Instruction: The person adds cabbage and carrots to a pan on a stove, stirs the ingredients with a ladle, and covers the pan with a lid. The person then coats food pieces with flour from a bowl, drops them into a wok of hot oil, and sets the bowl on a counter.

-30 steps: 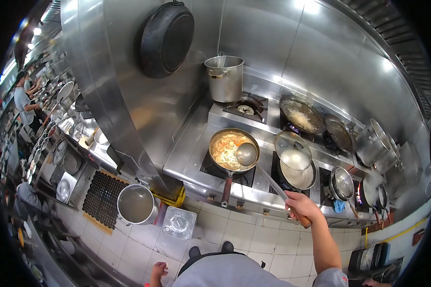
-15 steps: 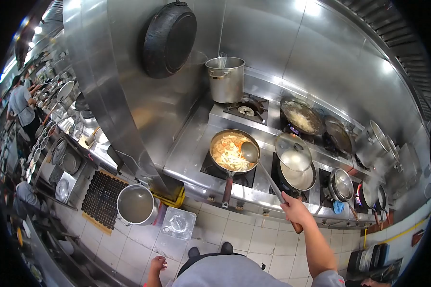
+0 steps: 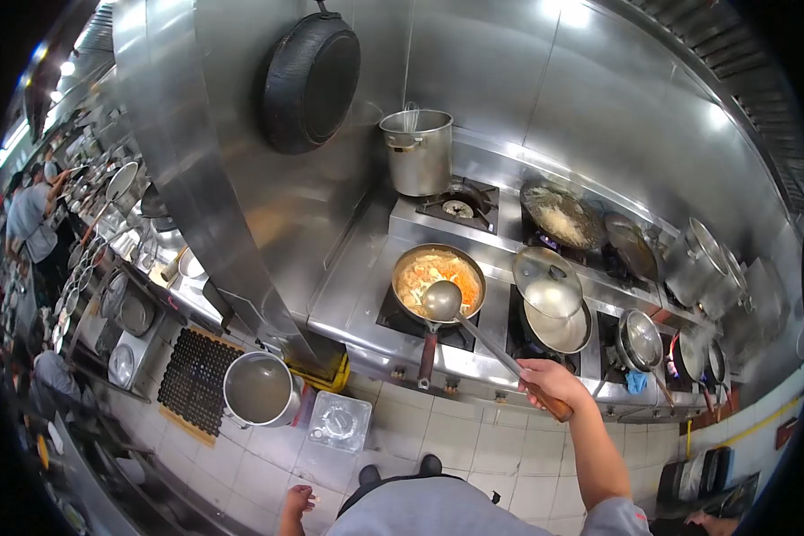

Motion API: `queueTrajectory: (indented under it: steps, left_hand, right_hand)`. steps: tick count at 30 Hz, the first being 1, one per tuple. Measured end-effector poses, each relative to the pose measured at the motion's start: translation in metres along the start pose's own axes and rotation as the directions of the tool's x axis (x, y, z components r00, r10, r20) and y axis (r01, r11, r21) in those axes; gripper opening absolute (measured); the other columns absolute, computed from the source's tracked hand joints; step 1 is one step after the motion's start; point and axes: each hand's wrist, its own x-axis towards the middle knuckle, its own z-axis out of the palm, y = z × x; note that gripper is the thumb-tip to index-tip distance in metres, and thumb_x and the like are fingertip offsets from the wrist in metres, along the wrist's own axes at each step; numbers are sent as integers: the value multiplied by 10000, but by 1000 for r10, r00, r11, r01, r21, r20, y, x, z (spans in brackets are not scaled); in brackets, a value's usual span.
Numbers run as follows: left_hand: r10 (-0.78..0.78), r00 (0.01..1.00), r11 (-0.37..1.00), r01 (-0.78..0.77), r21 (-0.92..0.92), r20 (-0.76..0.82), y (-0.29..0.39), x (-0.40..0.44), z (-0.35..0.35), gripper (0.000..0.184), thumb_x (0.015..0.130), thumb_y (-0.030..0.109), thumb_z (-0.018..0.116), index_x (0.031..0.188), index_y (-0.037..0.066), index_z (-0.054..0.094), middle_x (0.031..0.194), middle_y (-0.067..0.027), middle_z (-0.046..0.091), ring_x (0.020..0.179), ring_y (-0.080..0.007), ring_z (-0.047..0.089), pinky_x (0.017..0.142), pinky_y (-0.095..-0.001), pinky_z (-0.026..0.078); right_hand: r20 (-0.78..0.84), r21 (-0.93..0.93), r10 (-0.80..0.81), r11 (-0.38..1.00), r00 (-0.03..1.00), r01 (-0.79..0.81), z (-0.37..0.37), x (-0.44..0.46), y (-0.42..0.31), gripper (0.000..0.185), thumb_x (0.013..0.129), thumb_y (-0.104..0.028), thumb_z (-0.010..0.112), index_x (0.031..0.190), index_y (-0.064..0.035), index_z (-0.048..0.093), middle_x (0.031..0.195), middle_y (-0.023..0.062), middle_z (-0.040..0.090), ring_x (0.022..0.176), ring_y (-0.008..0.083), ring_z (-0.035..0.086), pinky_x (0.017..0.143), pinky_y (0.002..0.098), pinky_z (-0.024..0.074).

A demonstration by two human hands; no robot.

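My right hand (image 3: 552, 382) is wrapped round the wooden handle of a long ladle (image 3: 443, 301). The ladle's bowl rests in a frying pan (image 3: 404, 256), against sliced vegetables (image 3: 456, 270) with orange and pale strips in an orange-tinted sauce. The pan stands on the front left burner, its handle (image 3: 429, 359) pointing towards me over the stove's edge. Low at my side hangs my left hand (image 3: 301, 500), fingers loosely curled and apart, holding nothing visible.
Right of the pan, a glass lid (image 3: 547, 281) partly covers a pan of pale liquid (image 3: 563, 332). More pans (image 3: 639, 339) line the stove, some over flames. A tall pot (image 3: 417, 147) stands behind. On the floor are a large pot (image 3: 257, 388) and a clear-lidded container (image 3: 339, 422).
The ladle has moved from the pan's right side to its near middle, pushing through the food. My right hand has turned slightly with the handle; my left hand stays low.
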Motion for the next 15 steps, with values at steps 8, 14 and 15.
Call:
queueTrajectory:
  steps: [8, 14, 15]
  left_hand:
    - [-50, 999, 997, 48, 57, 21, -4, 3, 5, 248, 876, 206, 577, 1061, 42, 577, 790, -101, 658, 513, -192, 609, 411, -295, 488]
    - [-16, 1000, 1000, 16, 22, -6, 3, -2, 5, 261, 877, 219, 575, 1072, 46, 577, 800, -101, 657, 530, -199, 613, 434, -309, 497]
    - [-14, 1000, 1000, 14, 22, -6, 1, -1, 5, 263, 879, 222, 574, 1073, 45, 575, 804, -102, 657, 535, -201, 614, 440, -314, 500]
  right_hand:
    - [-60, 63, -99, 993, 993, 103, -5, 46, 4, 492, 927, -154, 507, 1377, -2, 380, 788, 36, 560, 530, 111, 517, 468, 259, 448]
    - [-276, -328, -275, 928, 921, 179, 10, 43, 25, 576, 867, -112, 565, 1396, -7, 359, 773, 49, 564, 505, 120, 513, 469, 265, 452]
    - [-298, -255, -253, 950, 920, 178, 10, 37, 24, 551, 871, -118, 572, 1379, -8, 390, 770, 57, 569, 495, 122, 507, 467, 268, 457]
